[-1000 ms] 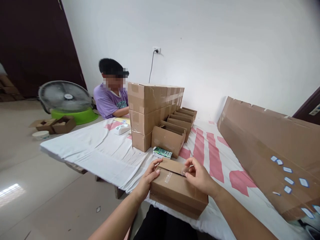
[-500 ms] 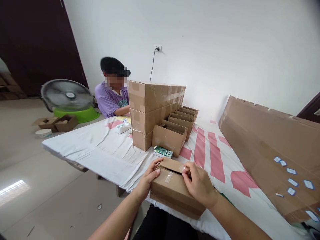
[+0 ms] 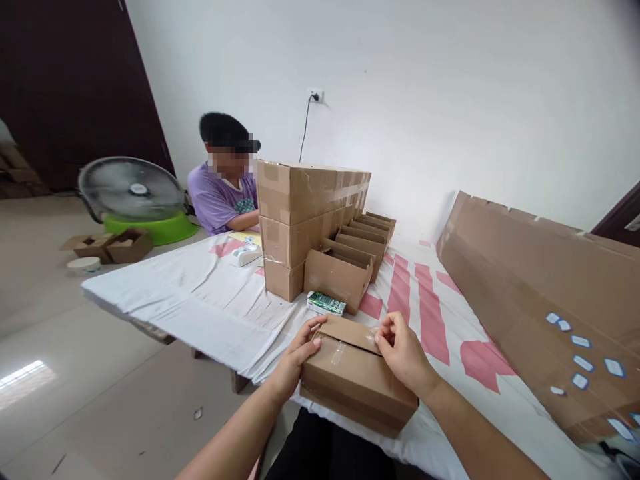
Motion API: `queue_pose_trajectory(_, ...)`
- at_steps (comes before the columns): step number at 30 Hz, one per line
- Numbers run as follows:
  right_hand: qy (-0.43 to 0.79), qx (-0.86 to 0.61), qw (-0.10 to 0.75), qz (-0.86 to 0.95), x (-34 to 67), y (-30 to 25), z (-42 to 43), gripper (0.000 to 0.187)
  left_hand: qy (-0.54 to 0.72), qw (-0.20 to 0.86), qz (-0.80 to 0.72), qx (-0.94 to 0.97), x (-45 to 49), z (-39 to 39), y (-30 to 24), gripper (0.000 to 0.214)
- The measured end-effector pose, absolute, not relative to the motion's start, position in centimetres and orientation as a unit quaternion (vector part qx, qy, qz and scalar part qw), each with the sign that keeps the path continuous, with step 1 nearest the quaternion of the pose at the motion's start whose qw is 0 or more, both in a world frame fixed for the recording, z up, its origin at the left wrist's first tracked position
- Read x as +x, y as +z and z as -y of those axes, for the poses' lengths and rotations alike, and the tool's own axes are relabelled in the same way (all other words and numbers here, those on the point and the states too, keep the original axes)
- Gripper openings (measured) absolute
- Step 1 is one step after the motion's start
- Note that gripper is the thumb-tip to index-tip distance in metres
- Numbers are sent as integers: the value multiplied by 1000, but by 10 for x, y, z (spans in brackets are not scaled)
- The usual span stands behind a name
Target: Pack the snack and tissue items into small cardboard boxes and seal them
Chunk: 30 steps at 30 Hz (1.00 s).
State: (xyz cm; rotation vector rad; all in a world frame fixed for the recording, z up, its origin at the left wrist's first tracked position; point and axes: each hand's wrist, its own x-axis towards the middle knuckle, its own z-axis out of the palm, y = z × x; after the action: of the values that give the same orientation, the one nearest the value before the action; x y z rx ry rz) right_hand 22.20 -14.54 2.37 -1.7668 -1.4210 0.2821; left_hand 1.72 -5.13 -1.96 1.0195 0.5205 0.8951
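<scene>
A wide, wrinkly, pink-patched white cloth (image 3: 165, 293) lies in front of us, with a tall stack of flat-sided brown cardboard boxes (image 3: 313, 233) on it. At the cloth's near edge is one smooth brown cardboard box (image 3: 353, 377) with a thin top flap (image 3: 346, 331), our left hand (image 3: 296, 357) clamped on its left end. Our right hand (image 3: 404, 353) has finger and thumb close together at the flap's right end, but we can't tell if they pinch the shiny clear tape (image 3: 371, 336) there.
</scene>
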Motion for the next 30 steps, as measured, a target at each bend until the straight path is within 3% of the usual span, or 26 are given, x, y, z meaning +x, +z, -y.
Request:
queue_pose_trajectory(7,91,-673,508,530,236,16,155,16,415,744,-248,462,18,52,-16,49)
queue_pose_trajectory(13,86,-671,604,420,281,5,215,21,400,715,-301,488,20,52,-14,58)
queue_pose_trajectory(21,183,-756,571,262,320,-58,332,34,374,687,-365,506,25,32,-33,73)
queue_pose_trajectory(30,97,-815,494,287,295,-103,356,11,378,691,-380,485,27,32,-30,75)
